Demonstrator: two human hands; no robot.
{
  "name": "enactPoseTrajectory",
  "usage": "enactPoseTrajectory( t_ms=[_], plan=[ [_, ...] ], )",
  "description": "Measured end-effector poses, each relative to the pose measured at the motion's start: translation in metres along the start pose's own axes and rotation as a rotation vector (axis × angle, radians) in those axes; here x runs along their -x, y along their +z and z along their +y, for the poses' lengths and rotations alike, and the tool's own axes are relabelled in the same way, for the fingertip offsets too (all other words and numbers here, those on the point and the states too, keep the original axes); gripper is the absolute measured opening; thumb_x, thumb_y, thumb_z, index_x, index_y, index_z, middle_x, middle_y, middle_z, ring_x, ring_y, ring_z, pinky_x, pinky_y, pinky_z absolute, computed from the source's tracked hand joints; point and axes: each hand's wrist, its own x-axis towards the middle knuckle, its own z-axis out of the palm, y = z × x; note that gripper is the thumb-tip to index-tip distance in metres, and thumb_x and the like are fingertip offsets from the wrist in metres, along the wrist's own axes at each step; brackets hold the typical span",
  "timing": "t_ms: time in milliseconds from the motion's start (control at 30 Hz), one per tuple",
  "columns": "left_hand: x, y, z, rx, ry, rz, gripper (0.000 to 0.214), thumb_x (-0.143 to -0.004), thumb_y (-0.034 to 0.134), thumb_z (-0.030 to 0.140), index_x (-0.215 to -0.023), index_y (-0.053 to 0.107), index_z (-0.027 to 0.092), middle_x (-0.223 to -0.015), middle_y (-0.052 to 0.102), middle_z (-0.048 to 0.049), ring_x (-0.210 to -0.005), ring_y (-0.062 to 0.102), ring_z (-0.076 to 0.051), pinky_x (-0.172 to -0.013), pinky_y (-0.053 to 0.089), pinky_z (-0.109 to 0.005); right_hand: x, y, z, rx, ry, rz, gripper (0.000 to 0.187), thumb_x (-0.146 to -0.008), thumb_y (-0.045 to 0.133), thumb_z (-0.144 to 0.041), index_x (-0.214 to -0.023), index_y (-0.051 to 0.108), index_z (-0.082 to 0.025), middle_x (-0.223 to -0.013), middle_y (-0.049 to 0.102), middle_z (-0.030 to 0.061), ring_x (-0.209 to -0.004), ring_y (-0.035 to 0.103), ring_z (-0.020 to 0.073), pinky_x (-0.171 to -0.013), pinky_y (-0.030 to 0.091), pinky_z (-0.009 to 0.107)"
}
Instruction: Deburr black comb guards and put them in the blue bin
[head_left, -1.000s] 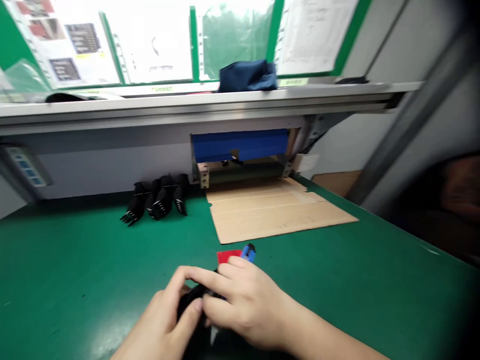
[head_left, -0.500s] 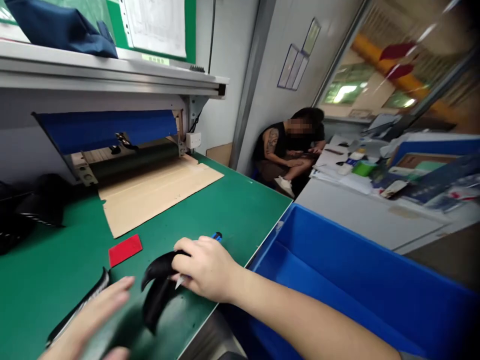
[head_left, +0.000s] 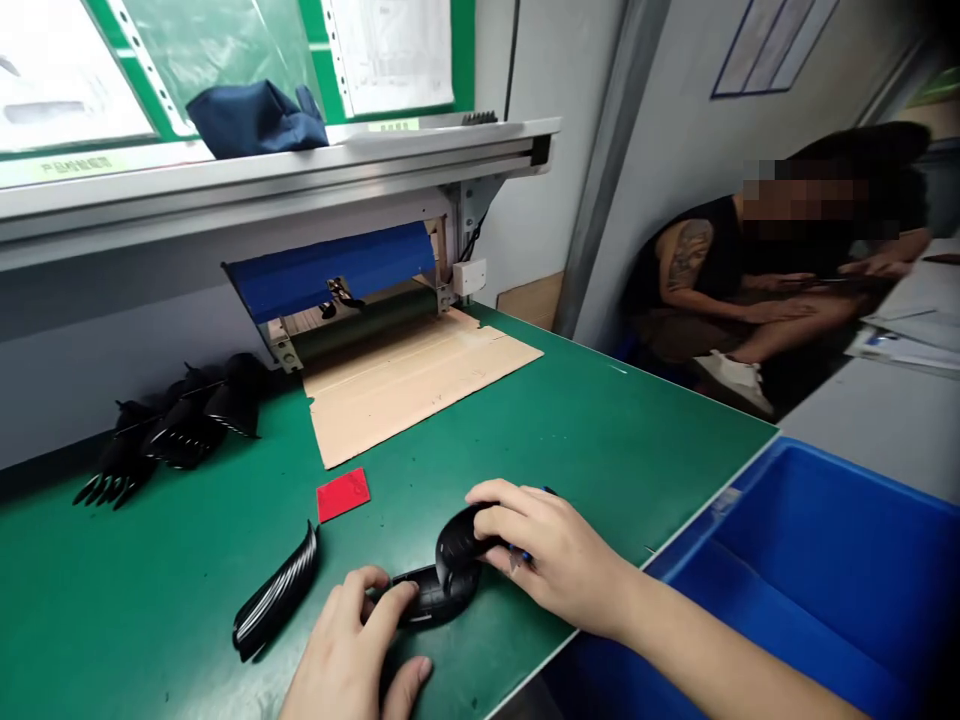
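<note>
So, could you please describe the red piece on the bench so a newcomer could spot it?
Start at the green bench top, then find the cardboard sheet on it. Just off the sheet's near left corner lies the red piece: small, flat and square, the only red thing among black ribbed parts.

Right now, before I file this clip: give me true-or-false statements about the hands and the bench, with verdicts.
1. The left hand and the right hand both grip the curved black plastic part. True.
2. The small red square lies on the flat cardboard sheet. False: it lies on the green table, beside the sheet.
3. The ribbed black comb piece lies apart from the left hand. True.
4. The blue plastic bin stands left of the table. False: it stands at the table's right edge.
</note>
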Motion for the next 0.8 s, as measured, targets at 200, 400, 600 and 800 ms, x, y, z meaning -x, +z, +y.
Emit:
enactPoseTrajectory(
  t_ms=[200, 400, 600, 800],
  plan=[
    [-0.033, -0.024, 0.011, 0.154, 0.014, -0.197, 0.028, -0.089, 0.039, 0.016, -0.106, 0.06, 0.024, -0.114, 0.052, -0.0079, -0.099, 0.056, -0.02, -0.087, 0.048, -0.034, -0.003, -0.005, 0.002, -0.068, -0.044, -0.06, 0.021, -0.085, 0.045, -0.003, -0.097, 0.052, -0.019, -0.118, 0.048, 0.0038, -0.093, 0.052, 0.0193, -0.078, 0.037, 0.031],
    [-0.049, -0.046, 0.006, 0.506, 0.043, -0.345, 0.011, -0.089, 0.051, 0.021, -0.085, 0.062, 0.022, -0.113, 0.057, -0.0032, -0.1, 0.056, -0.017, -0.092, 0.041, -0.028, 0.003, -0.02, 0.002, -0.372, -0.019, 0.031, 0.013, -0.096, 0.044, -0.016, -0.094, 0.057, -0.017, -0.115, 0.049, 0.0084, -0.096, 0.052, 0.0204, -0.083, 0.039, 0.03],
    [-0.039, -0.036, 0.015, 1.336, -0.183, -0.499, 0.021, -0.08, 0.071, 0.034, -0.09, 0.059, 0.02, -0.095, 0.062, -0.0038, -0.087, 0.058, -0.015, -0.078, 0.045, -0.025, -0.002, -0.019, -0.048, -0.894, -0.013, 0.111, 0.026, -0.1, 0.06, -0.038, -0.089, 0.064, -0.015, -0.104, 0.055, 0.0083, -0.096, 0.055, 0.0205, -0.086, 0.042, 0.026],
    [-0.015, -0.005, 0.041, 1.44, -0.503, -0.215, 0.044, -0.06, 0.084, 0.04, -0.098, 0.067, 0.024, -0.105, 0.066, -0.0068, -0.103, 0.06, -0.028, -0.083, 0.052, -0.034, -0.002, -0.01, -0.071, -0.955, -0.041, 0.235, 0.02, -0.096, 0.066, -0.029, -0.083, 0.064, -0.014, -0.107, 0.057, 0.0117, -0.099, 0.056, 0.0231, -0.086, 0.044, 0.028]
  ],
)
